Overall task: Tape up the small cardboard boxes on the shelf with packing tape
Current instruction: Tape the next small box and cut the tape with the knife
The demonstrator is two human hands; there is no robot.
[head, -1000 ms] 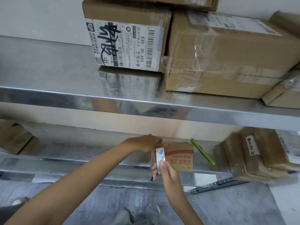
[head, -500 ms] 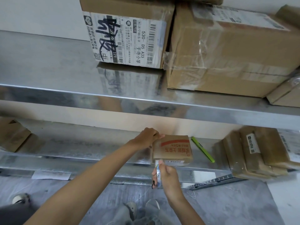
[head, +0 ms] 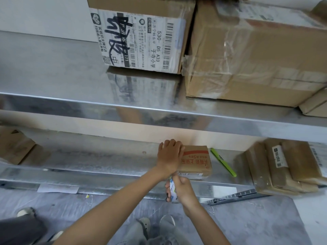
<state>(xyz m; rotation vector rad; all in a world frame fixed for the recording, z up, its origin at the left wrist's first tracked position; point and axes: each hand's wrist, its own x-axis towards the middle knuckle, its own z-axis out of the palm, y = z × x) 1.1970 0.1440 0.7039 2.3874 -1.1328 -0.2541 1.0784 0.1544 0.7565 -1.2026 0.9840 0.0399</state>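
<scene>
A person's left hand (head: 169, 156) lies palm-down on the small cardboard box (head: 196, 160), fingers bent over its far left corner, holding it on the lower metal shelf (head: 99, 159). Just beneath that hand, at the box's near edge, the right hand (head: 183, 189) grips a roll of packing tape (head: 171, 190). A green pen (head: 223, 162) lies right of both hands.

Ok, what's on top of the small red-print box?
Only the left hand, laid over the left end of the box. The rest of the top shows bare; what lies under the hand is covered.
</scene>
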